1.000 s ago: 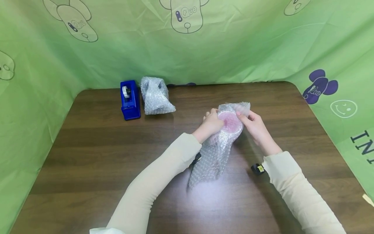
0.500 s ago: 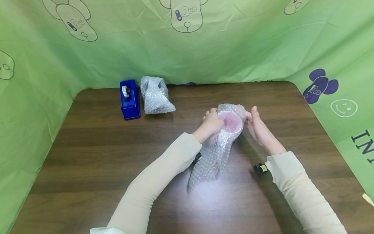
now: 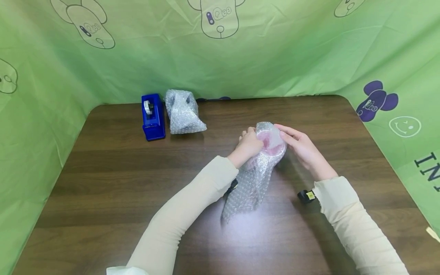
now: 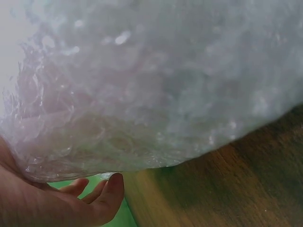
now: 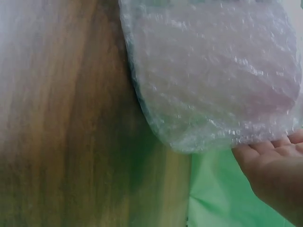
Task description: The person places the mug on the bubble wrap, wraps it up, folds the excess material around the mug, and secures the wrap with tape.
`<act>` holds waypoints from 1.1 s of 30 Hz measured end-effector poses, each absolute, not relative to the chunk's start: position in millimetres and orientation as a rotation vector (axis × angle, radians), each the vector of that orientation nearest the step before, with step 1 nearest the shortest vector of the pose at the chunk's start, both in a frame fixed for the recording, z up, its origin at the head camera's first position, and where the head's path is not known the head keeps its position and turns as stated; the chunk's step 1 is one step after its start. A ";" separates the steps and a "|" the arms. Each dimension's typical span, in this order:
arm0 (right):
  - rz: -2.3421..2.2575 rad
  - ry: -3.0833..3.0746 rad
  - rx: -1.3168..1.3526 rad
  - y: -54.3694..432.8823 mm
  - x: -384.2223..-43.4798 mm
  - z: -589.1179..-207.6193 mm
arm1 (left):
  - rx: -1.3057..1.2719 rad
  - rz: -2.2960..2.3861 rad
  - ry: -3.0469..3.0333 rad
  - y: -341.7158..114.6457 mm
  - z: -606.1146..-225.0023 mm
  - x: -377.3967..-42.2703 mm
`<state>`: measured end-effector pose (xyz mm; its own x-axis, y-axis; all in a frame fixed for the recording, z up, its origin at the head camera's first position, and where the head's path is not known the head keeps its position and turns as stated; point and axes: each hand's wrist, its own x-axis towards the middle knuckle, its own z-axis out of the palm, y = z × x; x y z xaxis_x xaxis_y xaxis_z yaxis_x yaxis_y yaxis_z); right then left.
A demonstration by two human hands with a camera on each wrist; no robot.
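A pink round-mouthed cup [image 3: 274,150] is wrapped in clear bubble wrap [image 3: 248,187], whose long tail runs toward the table's front. My left hand [image 3: 248,146] grips the wrapped cup at its left rim, thumb in the mouth and fingers outside. From the right, my right hand [image 3: 304,151] pinches a loose edge of the wrap between thumb and fingers, and that flap partly covers the mouth. In the left wrist view the bubble wrap [image 4: 142,94] fills most of the picture. The right wrist view has the fingers against the wrap's lower edge, with pink showing through.
At the back left stands a blue tape dispenser [image 3: 153,118] holding a roll of tape. Right beside it lies another bubble-wrapped bundle [image 3: 185,114]. A green printed cloth [image 3: 154,68] hangs behind and along both sides of the brown wooden table [image 3: 113,183].
My right hand first opened behind the cup's right side, then came back up, bringing the flap over the mouth. The left hand stays on the rim.
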<state>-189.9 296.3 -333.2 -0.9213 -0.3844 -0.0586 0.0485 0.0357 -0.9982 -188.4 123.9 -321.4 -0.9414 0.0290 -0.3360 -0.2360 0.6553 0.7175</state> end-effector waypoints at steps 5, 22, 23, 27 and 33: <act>-1.987 1.943 -0.397 297.5 -193.4 -331.8 | -0.161 1.183 2.552 123.7 -322.0 -189.1; -1.574 2.278 -0.057 298.0 -222.3 -311.9 | -0.162 1.186 2.565 124.4 -322.6 -189.6; -1.535 2.302 -0.045 296.8 -224.5 -310.9 | -0.166 1.186 2.563 124.4 -322.3 -189.2; -1.379 2.417 -0.026 289.8 -231.3 -308.4 | -0.189 1.200 2.547 124.7 -320.8 -187.7; -1.250 2.502 -0.113 274.6 -235.7 -309.7 | -0.174 1.211 2.551 125.1 -320.3 -187.3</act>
<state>-235.7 274.6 -309.7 -0.9387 -0.2201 -0.2653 0.0801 0.6093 -0.7889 -187.3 125.1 -320.3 -0.9441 0.0231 -0.3288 -0.2401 0.6349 0.7343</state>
